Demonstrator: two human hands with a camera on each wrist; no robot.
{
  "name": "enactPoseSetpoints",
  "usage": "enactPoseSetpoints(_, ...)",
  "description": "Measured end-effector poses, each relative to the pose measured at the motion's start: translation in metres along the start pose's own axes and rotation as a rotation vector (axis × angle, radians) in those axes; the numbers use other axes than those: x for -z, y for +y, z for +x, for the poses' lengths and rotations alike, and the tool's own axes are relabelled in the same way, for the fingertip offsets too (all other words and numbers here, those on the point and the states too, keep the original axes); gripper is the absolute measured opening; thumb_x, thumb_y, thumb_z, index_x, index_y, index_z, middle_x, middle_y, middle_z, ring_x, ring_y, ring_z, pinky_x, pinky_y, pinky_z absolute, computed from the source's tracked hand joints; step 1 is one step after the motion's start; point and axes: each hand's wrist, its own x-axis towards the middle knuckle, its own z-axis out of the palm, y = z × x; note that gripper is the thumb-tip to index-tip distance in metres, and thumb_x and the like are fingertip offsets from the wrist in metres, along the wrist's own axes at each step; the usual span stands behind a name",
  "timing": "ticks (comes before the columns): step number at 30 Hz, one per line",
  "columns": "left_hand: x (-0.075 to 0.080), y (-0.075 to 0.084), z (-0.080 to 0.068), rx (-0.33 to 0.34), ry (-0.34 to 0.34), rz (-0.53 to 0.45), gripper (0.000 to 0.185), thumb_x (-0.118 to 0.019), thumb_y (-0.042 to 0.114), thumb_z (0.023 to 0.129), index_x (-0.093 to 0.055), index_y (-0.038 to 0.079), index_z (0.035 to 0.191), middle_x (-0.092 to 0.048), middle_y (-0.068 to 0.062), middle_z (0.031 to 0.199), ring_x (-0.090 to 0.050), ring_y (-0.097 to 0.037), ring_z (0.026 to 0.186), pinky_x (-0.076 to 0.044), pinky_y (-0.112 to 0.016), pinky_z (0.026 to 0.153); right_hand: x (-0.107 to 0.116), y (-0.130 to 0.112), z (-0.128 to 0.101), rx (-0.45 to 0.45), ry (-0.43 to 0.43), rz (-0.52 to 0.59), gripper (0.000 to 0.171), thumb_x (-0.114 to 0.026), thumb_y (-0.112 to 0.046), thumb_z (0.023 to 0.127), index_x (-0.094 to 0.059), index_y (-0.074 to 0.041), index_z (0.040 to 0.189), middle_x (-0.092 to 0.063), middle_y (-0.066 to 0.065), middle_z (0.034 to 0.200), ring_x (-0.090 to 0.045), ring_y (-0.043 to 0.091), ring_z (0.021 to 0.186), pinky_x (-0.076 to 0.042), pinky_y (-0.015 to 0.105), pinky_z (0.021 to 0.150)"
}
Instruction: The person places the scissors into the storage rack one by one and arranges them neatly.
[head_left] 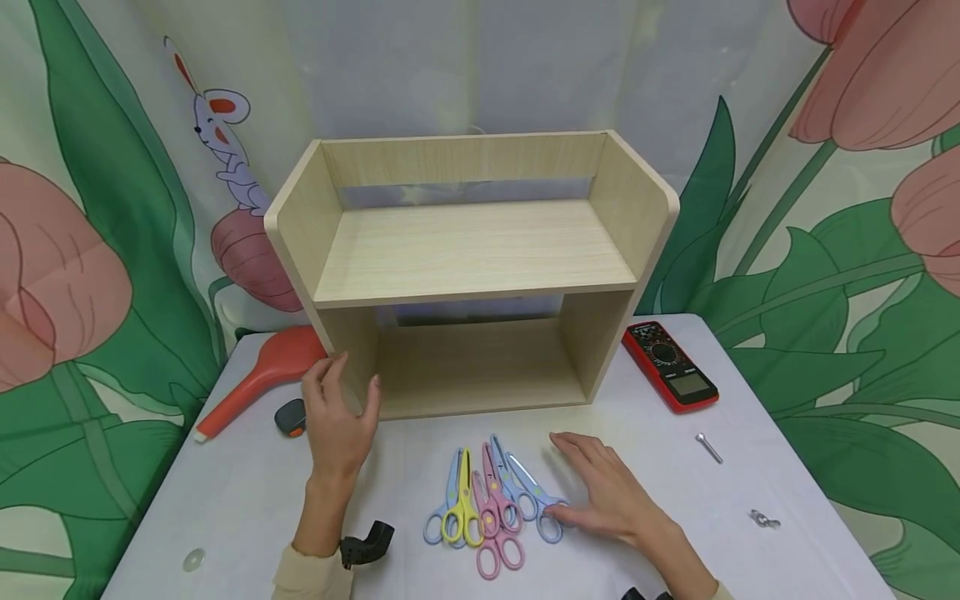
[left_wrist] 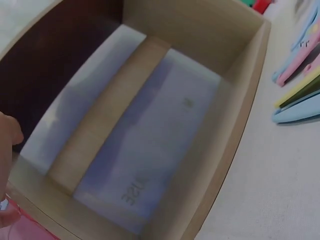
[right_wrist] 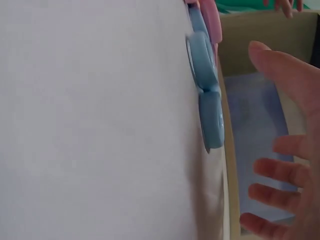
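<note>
A pale wooden two-tier shelf (head_left: pixel 480 250) stands on the white table. At its left side panel is my left hand (head_left: pixel 341 425), with the fingers near the panel's front edge and the thumb apart; contact is hard to tell. In the left wrist view, only parts of the hand's fingers (left_wrist: pixel 7 150) show beside the shelf's interior (left_wrist: pixel 200 145). Several scissors with yellow (head_left: pixel 465 500), pink (head_left: pixel 491 500) and blue (head_left: pixel 551 510) handles lie in front of the shelf. Just right of them hovers my right hand (head_left: pixel 607 492), fingers spread and holding nothing.
Left of the shelf lie a red long-handled object (head_left: pixel 273 367) and a small dark-grey and orange item (head_left: pixel 291 417). A red and black multimeter (head_left: pixel 667 367), a bolt-like metal piece (head_left: pixel 708 448) and a small metal part (head_left: pixel 765 519) lie right. A clear disc (head_left: pixel 193 559) is front left.
</note>
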Motion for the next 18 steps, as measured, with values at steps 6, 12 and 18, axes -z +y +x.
enactPoseSetpoints(6, -0.001, -0.005, 0.0, 0.171, 0.01, -0.042, 0.065, -0.071, 0.011, 0.09, -0.038, 0.002, 0.145, -0.046, -0.026, 0.129, -0.054, -0.034, 0.113, -0.052, -0.037, 0.091, -0.005, -0.001, -0.008, -0.01, -0.086, 0.002, 0.097, -0.075, -0.077, 0.066, -0.057, -0.018, 0.142, -0.059, -0.005, 0.126, -0.054, 0.013, 0.117, -0.051, 0.041, 0.098)
enactPoseSetpoints(12, -0.005, -0.011, 0.0, 0.243, -0.012, -0.053, 0.065, -0.067, 0.009, 0.094, -0.037, 0.004, 0.151, -0.053, -0.026, 0.127, -0.06, -0.035, 0.103, -0.057, -0.048, 0.082, -0.008, -0.006, -0.008, -0.012, -0.217, -0.026, 0.096, -0.069, -0.084, 0.065, -0.062, -0.019, 0.136, -0.053, -0.013, 0.113, -0.046, 0.005, 0.102, -0.048, 0.033, 0.088)
enactPoseSetpoints(18, -0.008, -0.016, -0.001, 0.261, -0.009, -0.074, 0.049, -0.062, 0.006, 0.097, -0.047, 0.002, 0.144, -0.059, -0.025, 0.115, -0.063, -0.035, 0.101, -0.06, -0.051, 0.076, -0.008, -0.011, -0.008, 0.029, -0.29, -0.028, 0.078, -0.07, -0.076, 0.073, -0.069, -0.018, 0.126, -0.051, -0.014, 0.108, -0.043, 0.003, 0.097, -0.047, 0.029, 0.085)
